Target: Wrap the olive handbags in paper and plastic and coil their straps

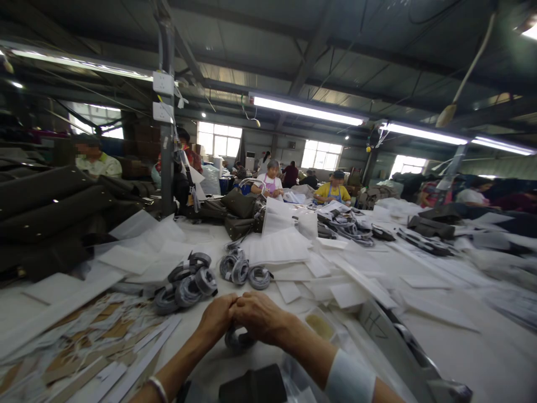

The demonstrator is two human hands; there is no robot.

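Observation:
Both hands meet near the middle of the work table, over a coiled dark strap (239,339) that is partly hidden beneath them. My left hand (220,314) is closed, its fingertips pressed against the other hand. My right hand (259,314) is closed too, knuckles up. What the fingers pinch is too small to name. Just ahead lie rolled grey straps (191,284) in a pile, with more rolls (235,265) and a single one (259,277) to their right. A black object (252,385) sits below the hands at the bottom edge.
White foam sheets (274,246) spread across the table's middle. Cardboard and paper scraps (100,336) lie at left front, dark bags (50,218) behind them. A grey metal piece (390,347) stands at right front. A metal post (166,140) rises at left. Several people work farther back.

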